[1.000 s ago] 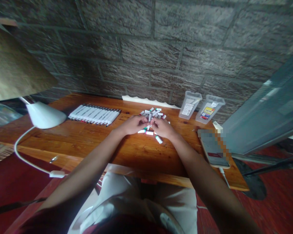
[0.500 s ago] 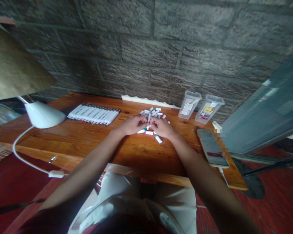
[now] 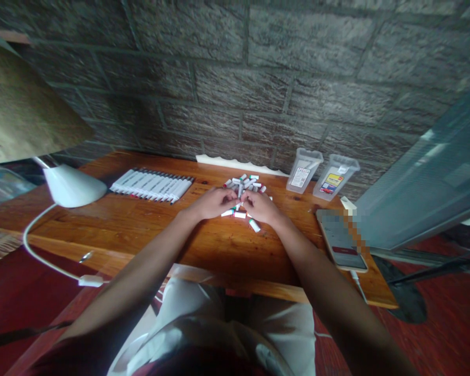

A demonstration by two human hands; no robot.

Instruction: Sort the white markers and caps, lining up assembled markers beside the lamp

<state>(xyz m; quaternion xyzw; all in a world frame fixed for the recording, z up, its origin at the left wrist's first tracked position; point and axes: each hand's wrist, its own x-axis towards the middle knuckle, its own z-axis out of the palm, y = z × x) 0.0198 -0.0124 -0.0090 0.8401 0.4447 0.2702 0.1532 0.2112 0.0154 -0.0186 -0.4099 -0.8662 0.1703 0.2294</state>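
My left hand (image 3: 213, 203) and my right hand (image 3: 262, 207) meet over a loose pile of white marker caps (image 3: 240, 214) with coloured ends, on the wooden desk. Between the fingertips of both hands stands a small greyish-white marker cap (image 3: 240, 190), roughly upright; its lower end is partly hidden by the fingers. Both hands have curled fingers pressed together around it. One cap with a green end (image 3: 254, 225) lies apart, nearer to me. To the left, a neat row of white markers (image 3: 152, 185) lies side by side.
Two clear plastic containers (image 3: 303, 170) with labels stand at the back right. A phone (image 3: 342, 240) with a cable lies on the right edge of the desk (image 3: 238, 256). A lamp (image 3: 72, 185) stands on the left, its cord hanging over the front. A white wavy strip (image 3: 238, 165) lies by the brick wall.
The view has shifted very slightly. Both hands stay together over the pile with the cap between them, with only slight finger movement.
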